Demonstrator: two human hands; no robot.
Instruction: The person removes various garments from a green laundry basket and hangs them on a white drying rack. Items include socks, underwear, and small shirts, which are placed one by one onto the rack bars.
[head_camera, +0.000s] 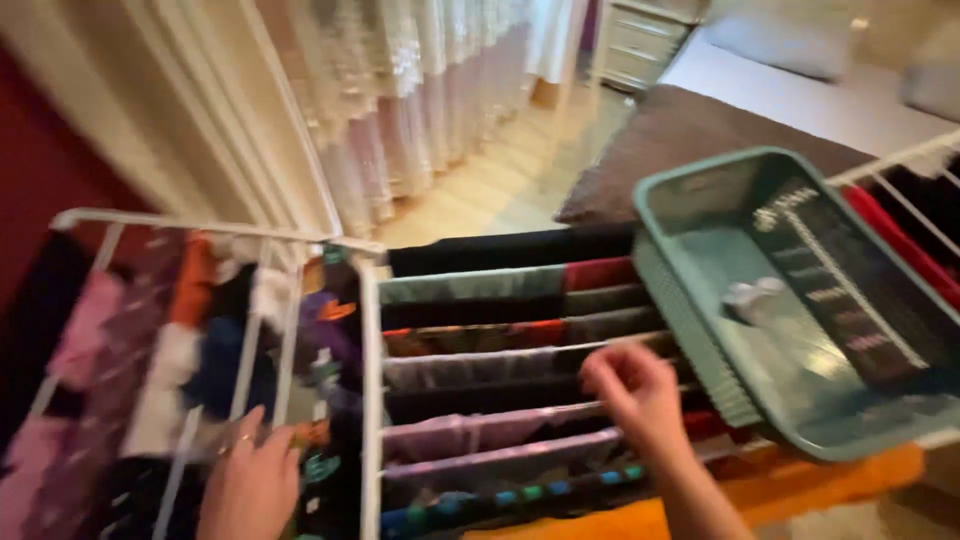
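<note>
A white wire drying rack (371, 330) carries several rows of clothes in dark, red, grey and purple. My right hand (633, 390) hovers over the middle rows, fingers curled near a grey garment (480, 365); whether it grips cloth is blurred. My left hand (252, 480) rests low on the rack's left wing among small colourful pieces (190, 330), a ring on one finger. A teal plastic basket (690, 310) sits on the rack's right part, holding one small white item (752, 296).
Lace curtains (420, 90) hang along the back. A wooden floor (500, 180), a brown rug (680, 130) and a bed with a white sheet (800, 90) lie beyond. A white drawer unit (640, 40) stands far back. An orange cloth (800, 490) hangs at the rack's near edge.
</note>
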